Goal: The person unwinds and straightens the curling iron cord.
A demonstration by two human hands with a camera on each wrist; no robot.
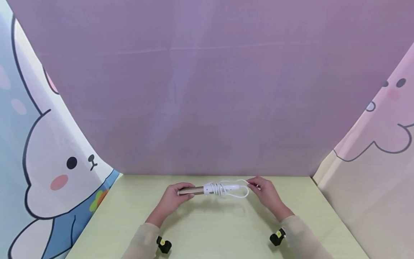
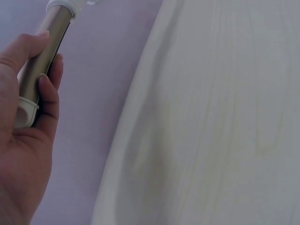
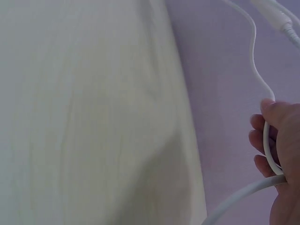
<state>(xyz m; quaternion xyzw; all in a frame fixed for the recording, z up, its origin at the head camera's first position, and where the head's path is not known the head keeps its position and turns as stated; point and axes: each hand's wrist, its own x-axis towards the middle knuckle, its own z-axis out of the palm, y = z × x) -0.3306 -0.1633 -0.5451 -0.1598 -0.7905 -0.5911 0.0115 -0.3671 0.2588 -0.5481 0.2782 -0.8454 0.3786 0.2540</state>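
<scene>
A hair straightener [image 1: 195, 190] with a gold barrel and a white handle is held level above the table, its white cord [image 1: 240, 196] wound round the handle. My left hand [image 1: 173, 197] grips the gold end; thumb and fingers curl round the barrel [image 2: 44, 56] in the left wrist view, near its white tip. At the other end my right hand [image 1: 266, 192] pinches a loop of the cord between thumb and fingers. In the right wrist view the cord [image 3: 255, 56] runs down through the right hand [image 3: 290, 140], and the handle's end [image 3: 274, 14] shows at upper right.
Below the hands lies a pale yellow-green table [image 1: 213, 230]. A purple cloth backdrop [image 1: 210, 108] rises at its far edge. Cartoon-printed cloths stand on both sides, a rabbit [image 1: 55, 154] at left. Each wrist wears a small black camera [image 1: 165, 245].
</scene>
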